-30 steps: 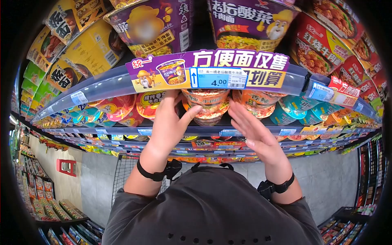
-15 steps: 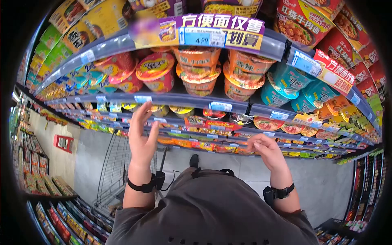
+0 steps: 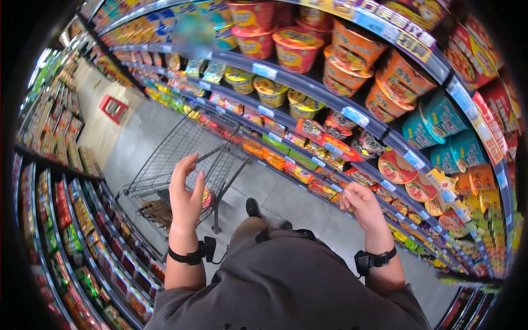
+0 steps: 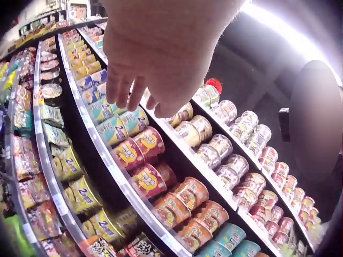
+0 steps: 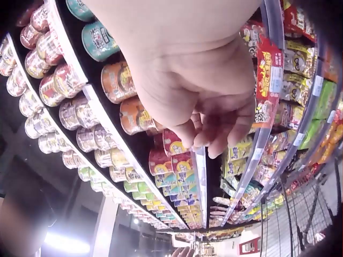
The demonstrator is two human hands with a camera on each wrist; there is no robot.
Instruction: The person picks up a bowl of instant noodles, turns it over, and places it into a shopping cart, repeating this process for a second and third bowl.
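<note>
My left hand [image 3: 186,195] is held in the air over the shopping cart [image 3: 165,148], fingers relaxed and nothing in its grasp. My right hand [image 3: 364,206] hangs in front of the lower shelves with its fingers loosely curled and no item between them. Ahead stand orange noodle cups [image 3: 352,41] in stacks, with red noodle cups [image 3: 298,48] to their left and teal noodle cups [image 3: 421,129] to their right. In the left wrist view the fingers [image 4: 122,88] overlap the shelves behind. The right wrist view shows the curled fingers [image 5: 217,136] apart from the cups.
A long shelf unit with price-tag rails [image 3: 308,88] runs diagonally across the view. Inside the cart lies a brown item [image 3: 157,213]. Another shelf [image 3: 71,236] of packaged goods stands at the lower left. Grey floor tiles [image 3: 275,192] lie between, and a red-framed box [image 3: 114,109] stands farther off.
Both hands have drawn back from the orange cups, holding nothing. The view has turned left, bringing the cart and aisle further into sight. The right fingers have curled loosely.
</note>
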